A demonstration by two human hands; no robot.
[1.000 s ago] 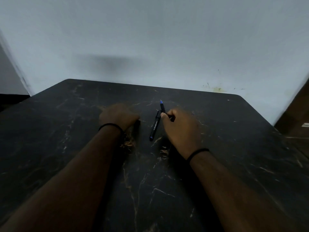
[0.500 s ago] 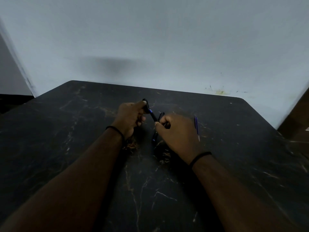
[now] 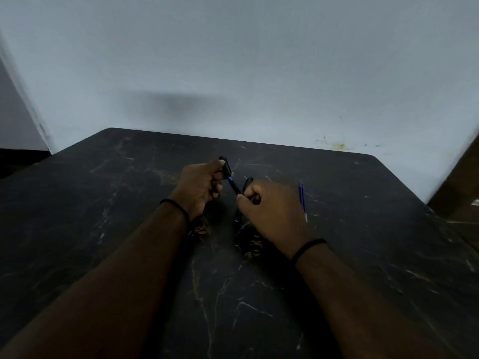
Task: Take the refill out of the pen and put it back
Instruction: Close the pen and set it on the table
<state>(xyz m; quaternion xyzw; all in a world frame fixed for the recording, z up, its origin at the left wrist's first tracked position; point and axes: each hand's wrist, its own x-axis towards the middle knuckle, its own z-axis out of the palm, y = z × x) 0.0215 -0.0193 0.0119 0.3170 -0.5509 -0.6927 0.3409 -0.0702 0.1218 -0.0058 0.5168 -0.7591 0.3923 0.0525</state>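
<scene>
My left hand (image 3: 201, 187) grips the upper end of a short black pen piece (image 3: 234, 187) with a blue band, held above the table. My right hand (image 3: 269, 211) pinches that piece's lower end between thumb and forefinger. A longer black pen barrel (image 3: 246, 183) lies on the table under my right hand, mostly hidden by it. The thin blue refill (image 3: 302, 200) lies loose on the table just right of my right hand, its pale tip towards me.
The dark marbled table (image 3: 129, 229) runs back to a pale wall (image 3: 233, 73). Its right edge drops off near a brown surface (image 3: 464, 198). A black band sits on each wrist.
My right hand laid the blue refill on the table to its right. My left hand lifted a black pen piece, and both hands now hold it between them.
</scene>
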